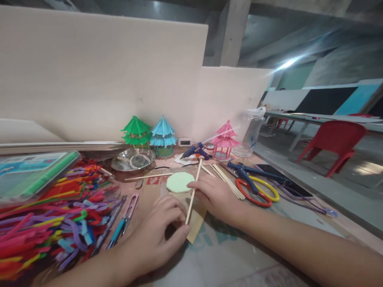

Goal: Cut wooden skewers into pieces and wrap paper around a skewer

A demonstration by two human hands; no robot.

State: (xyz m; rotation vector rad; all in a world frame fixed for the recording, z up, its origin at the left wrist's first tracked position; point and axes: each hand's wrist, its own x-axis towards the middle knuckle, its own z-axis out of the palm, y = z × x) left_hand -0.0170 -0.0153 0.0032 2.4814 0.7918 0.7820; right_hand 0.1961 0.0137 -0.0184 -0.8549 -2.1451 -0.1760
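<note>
A thin wooden stick [190, 204] runs between my two hands. At its near end, my left hand [167, 223] pinches it between thumb and fingers. Farther up, my right hand [214, 195] has its thumb and fingers closed on the same stick. A pale green many-sided disc [179, 181] lies flat just beyond my hands, left of the stick. Beneath the stick is a tan strip of card [197, 223], partly covered by my right hand. Several more wooden sticks [229, 181] lie right of my right hand.
Colourful pipe cleaners [38, 227] heap at left, beside a utility knife [130, 209]. A metal dish [133, 159], green [136, 131], blue [163, 135] and pink [225, 137] little pavilions and a glue gun [196, 150] stand behind. Scissors [254, 195], pliers [248, 173] and a phone [284, 181] lie right.
</note>
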